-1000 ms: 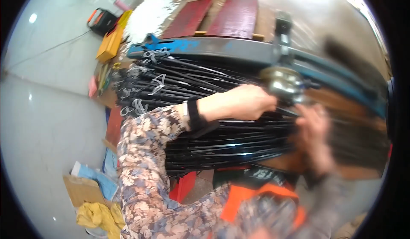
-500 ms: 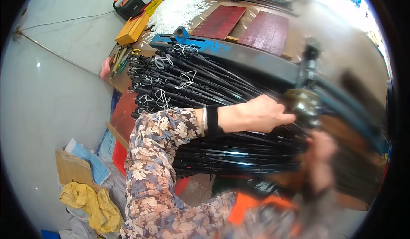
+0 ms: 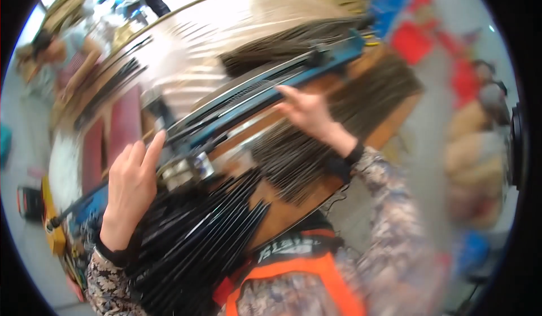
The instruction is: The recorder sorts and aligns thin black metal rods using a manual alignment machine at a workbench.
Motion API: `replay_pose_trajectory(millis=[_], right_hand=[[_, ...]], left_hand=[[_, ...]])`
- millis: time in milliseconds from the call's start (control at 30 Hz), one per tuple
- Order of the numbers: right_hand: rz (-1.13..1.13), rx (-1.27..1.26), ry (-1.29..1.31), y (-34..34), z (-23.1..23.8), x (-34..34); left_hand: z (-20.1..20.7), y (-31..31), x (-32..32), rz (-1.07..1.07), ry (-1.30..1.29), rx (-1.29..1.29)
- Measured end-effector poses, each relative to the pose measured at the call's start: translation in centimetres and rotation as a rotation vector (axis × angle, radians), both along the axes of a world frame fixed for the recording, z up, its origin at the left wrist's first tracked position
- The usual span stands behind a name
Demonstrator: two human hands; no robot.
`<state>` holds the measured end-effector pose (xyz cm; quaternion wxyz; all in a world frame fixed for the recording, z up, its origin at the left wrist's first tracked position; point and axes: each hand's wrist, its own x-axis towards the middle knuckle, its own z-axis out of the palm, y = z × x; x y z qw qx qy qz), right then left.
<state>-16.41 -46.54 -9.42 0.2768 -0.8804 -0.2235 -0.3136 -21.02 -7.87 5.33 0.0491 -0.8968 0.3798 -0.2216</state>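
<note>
A long blue metal rail (image 3: 257, 102) crosses the bench diagonally, with a thin dark rod (image 3: 217, 117) along it. My left hand (image 3: 132, 172) is at the rail's left part, fingers stretched out; whether its fingertip touches the rod is unclear. Farther right, my right hand (image 3: 309, 113) is over the rail's near edge, index finger and thumb apart, fingertips at or just above the rail; contact cannot be told through the blur. Between the hands, nearer me, sits a brass-coloured metal fitting (image 3: 179, 172). Below it lies a bundle of black rods (image 3: 197, 237).
Dark thin rods (image 3: 305, 158) lie in a bundle right of the black ones; another rod bundle (image 3: 271, 45) lies beyond the rail. Dark red boards (image 3: 125, 115) and a white pile (image 3: 65, 161) are at left. Another person (image 3: 70, 62) sits at the far left.
My view has swung right along the rail. Both hands have left the area around the fitting and black rods; the left is now at the rail's left, the right farther along it.
</note>
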Motion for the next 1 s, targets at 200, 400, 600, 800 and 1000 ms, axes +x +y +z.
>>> replay_pose_trajectory(millis=[200,400,600,800,1000], right_hand=[[0.131,0.264,-0.022,-2.4,-0.4,-1.1],[0.145,-0.016,0.425,-0.9,0.1,-2.1],[0.493,0.479,0.886,1.3,4.5,-5.2],[0.274,0.324,0.075,6.4,4.7,-3.7],[0.422,0.226,-0.218,12.0,5.0,-4.4]], left_hand=[[-0.6,-3.5,1.5,-0.059,0.271,-0.230],[0.0,4.5,4.1,0.038,0.265,-0.188],[0.5,2.0,2.1,0.053,0.171,-0.039],[1.0,2.9,-1.0,0.090,0.203,-0.043],[0.2,0.7,-2.9,-0.041,0.180,-0.074]])
